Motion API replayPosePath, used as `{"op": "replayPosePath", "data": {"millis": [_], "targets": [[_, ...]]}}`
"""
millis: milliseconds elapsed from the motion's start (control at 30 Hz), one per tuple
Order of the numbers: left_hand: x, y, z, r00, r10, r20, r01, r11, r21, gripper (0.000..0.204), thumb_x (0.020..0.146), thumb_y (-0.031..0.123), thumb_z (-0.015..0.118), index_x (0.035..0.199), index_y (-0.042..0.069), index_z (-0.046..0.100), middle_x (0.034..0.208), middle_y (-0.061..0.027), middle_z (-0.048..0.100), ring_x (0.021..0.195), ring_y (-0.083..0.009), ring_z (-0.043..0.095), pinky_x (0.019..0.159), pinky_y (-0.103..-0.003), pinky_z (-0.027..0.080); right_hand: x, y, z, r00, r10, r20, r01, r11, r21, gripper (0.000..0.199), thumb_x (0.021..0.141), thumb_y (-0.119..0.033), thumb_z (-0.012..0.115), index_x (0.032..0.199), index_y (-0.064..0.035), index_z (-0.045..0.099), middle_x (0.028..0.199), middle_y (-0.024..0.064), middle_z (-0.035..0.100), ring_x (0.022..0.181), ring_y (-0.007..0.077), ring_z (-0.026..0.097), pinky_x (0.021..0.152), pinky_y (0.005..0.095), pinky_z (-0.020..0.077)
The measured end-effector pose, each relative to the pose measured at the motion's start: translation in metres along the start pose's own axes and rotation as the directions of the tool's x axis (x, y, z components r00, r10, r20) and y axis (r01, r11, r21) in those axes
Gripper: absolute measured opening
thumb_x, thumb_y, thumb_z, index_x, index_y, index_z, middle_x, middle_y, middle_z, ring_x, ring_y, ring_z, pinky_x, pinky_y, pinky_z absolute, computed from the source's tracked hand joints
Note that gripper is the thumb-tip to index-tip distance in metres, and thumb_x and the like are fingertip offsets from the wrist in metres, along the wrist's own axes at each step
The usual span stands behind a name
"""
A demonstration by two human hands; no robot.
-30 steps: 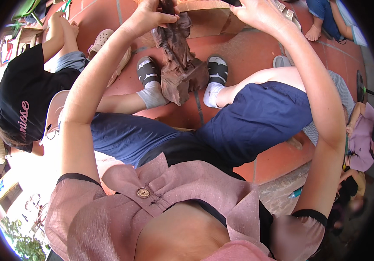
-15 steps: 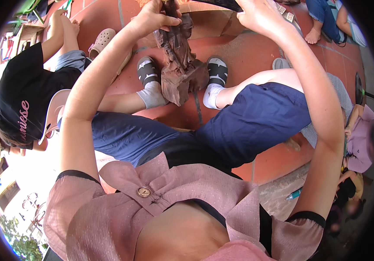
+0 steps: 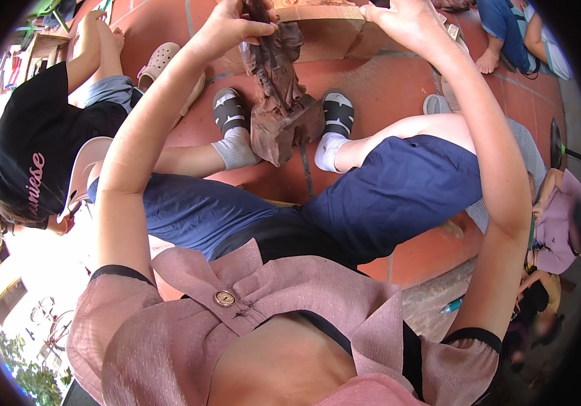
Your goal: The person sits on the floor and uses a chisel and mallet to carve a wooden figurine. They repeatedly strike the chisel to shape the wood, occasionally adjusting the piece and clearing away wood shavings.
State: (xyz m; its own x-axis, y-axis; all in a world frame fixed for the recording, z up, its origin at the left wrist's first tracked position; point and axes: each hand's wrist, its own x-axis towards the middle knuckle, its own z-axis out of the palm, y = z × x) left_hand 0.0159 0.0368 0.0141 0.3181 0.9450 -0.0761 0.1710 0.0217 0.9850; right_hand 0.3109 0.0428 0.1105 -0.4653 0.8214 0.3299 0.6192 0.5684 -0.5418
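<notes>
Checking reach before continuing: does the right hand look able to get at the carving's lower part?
Probably yes: nothing visible blocks the way from the right hand to the lower carving, and the left hand grips higher up. Whether the right hand is empty isn't visible.

The left fisheye camera on the wearer's head looks steeply down and forward. The pink blouse [image 3: 148, 352] looms very close at the bottom, the navy shorts [image 3: 399, 196] lie farther off, and the tiled floor [image 3: 385, 84] lies beyond. The upper border crops the left grip [image 3: 240, 26] and right grip [image 3: 402, 24]; a black curved rim fills the corners.
</notes>
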Motion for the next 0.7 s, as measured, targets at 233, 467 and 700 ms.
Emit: {"op": "replayPosePath", "data": {"millis": [233, 467, 700], "targets": [[-0.006, 0.000, 0.011, 0.999, 0.043, 0.025, -0.041, 0.997, -0.071, 0.035, 0.079, -0.014, 0.072, 0.107, 0.005, 0.063, 0.096, -0.0030, 0.068, 0.090, -0.0155, 0.067, 0.082, -0.032, 0.056, -0.003, 0.008, -0.005, 0.959, 0.035, 0.282, 0.072, 0.930, -0.361, 0.051, 0.085, -0.005, 0.061, 0.136, -0.0114, 0.052, 0.108, 0.0253, 0.069, 0.104, 0.0440, 0.067, 0.088, 0.0485, 0.0539], [-0.007, -0.002, 0.011, 0.997, 0.051, 0.061, -0.044, 0.992, -0.119, 0.037, 0.078, -0.015, 0.071, 0.107, 0.006, 0.063, 0.097, -0.0025, 0.068, 0.092, -0.0150, 0.067, 0.082, -0.031, 0.055, -0.011, -0.004, 0.003, 0.983, 0.023, 0.184, 0.010, 0.984, -0.177, 0.059, 0.083, -0.001, 0.057, 0.139, -0.0150, 0.051, 0.112, 0.0237, 0.069, 0.106, 0.0435, 0.067, 0.089, 0.0494, 0.0535], [-0.012, 0.000, 0.012, 1.000, 0.006, 0.026, -0.003, 0.994, -0.107, 0.039, 0.078, -0.015, 0.072, 0.109, 0.007, 0.063, 0.097, -0.0027, 0.068, 0.091, -0.0151, 0.068, 0.082, -0.031, 0.055, -0.007, 0.001, 0.008, 0.988, -0.011, 0.153, 0.027, 0.994, -0.102, 0.066, 0.079, 0.000, 0.057, 0.142, -0.0170, 0.050, 0.112, 0.0233, 0.069, 0.105, 0.0439, 0.067, 0.089, 0.0500, 0.0536]]}}
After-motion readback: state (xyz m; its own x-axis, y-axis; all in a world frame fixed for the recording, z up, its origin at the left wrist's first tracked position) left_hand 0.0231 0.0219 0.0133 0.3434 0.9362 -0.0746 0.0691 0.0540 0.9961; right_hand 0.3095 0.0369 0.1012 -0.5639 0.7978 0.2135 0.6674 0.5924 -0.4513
